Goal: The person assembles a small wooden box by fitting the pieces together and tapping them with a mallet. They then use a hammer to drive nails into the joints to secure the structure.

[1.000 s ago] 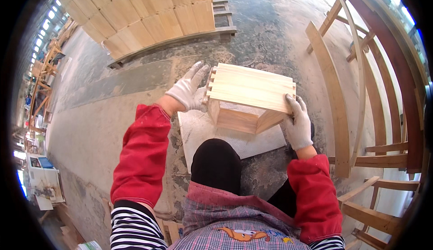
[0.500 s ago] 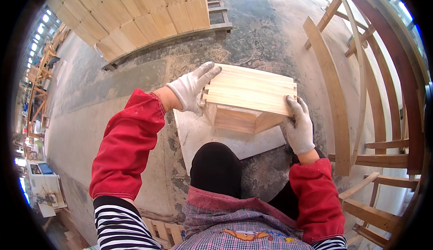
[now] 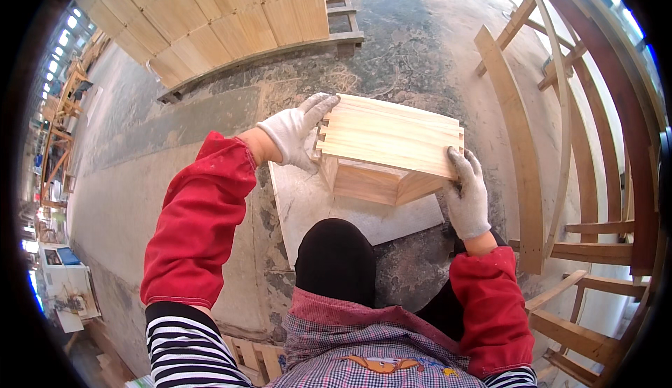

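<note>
Head view: holding a wooden box in the middle
Clasping the near right corner with the right grip; touching the left end with the left grip, cannot tell how tight. Hold both ends steady.

I have one pale, bare wooden box frame before me — light, straight-grained boards joined at the corners; its broad top board slants slightly down to my right; finger joints notch its left end; the hollow middle opens toward me — inner board faces showing below.
</note>
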Motion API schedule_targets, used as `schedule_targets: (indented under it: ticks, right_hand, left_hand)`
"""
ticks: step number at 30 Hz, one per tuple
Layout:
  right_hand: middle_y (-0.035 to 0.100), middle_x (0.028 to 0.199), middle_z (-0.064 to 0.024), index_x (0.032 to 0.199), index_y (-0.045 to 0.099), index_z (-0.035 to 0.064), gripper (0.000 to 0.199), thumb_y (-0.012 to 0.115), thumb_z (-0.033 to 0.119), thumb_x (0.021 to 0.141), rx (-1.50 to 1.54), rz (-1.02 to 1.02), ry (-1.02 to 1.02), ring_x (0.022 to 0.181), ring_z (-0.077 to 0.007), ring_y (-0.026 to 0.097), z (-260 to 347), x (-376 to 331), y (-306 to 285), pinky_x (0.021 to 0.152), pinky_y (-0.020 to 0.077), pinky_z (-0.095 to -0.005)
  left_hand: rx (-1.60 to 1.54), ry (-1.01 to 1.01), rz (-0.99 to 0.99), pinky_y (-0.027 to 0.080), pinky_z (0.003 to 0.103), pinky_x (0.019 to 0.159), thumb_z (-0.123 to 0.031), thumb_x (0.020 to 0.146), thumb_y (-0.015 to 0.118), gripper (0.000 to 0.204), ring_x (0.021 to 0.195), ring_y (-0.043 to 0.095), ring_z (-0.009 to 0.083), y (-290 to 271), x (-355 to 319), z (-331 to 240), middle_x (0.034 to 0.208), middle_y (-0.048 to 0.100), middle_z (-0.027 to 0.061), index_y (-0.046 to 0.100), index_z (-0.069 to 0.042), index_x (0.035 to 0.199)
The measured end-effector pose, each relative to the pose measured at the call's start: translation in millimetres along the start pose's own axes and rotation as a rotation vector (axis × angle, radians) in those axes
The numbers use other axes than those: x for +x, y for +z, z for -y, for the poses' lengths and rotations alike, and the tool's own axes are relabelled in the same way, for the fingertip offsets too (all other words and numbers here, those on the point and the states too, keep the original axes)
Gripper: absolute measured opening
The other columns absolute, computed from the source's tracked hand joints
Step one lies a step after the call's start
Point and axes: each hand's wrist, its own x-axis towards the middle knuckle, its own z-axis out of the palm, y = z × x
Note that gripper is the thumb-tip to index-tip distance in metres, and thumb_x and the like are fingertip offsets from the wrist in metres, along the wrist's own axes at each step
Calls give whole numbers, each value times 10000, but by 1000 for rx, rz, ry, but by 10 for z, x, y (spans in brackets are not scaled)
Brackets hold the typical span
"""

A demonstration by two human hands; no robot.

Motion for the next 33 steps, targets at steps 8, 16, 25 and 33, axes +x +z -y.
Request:
schedule_targets:
  ticks: [8, 16, 25, 33]
  right_hand:
    - [466, 1439, -242, 1382, 566, 114, 611, 641, -114, 821, -8, 3, 2, 1280, -413, 539, 2, -6, -24, 1028, 498, -404]
    - [450, 1460, -274, 1306, 626, 135, 559, 632, -118, 807, -57, -22, -41, 1299, -433, 529, -15, -80, 32, 1026, 501, -415]
    - [477, 1448, -266, 1242, 659, 143, 527, 641, -118, 784, 19, -38, -14, 1279, -426, 550, -111, -94, 6, 991, 525, -415]
    - [471, 1452, -278, 1243, 664, 166, 512, 663, -77, 793, 4, -51, -24, 1238, -427, 582, -103, -118, -2, 972, 534, -414]
  left_hand:
    - [-37, -41, 0, 327, 373, 1193, -371, 490, 981, 1441, 1446, 360, 402, 11, -2, 81, 1583, 259, 299, 120, 12, 1579]
    - [18, 1, 14, 390, 411, 1145, -397, 485, 983, 1434, 1387, 414, 449, 33, 38, 99, 1580, 247, 306, 138, -17, 1580]
    - [313, -31, -163, 372, 477, 1153, -375, 580, 933, 1250, 1419, 366, 484, 156, -201, -375, 1590, 261, 284, 246, -51, 1573]
    - [-2154, -1037, -108, 541, 501, 974, -316, 962, 691, 386, 1035, 640, 343, 1553, 249, -1705, 1108, 619, 152, 552, -34, 1187]
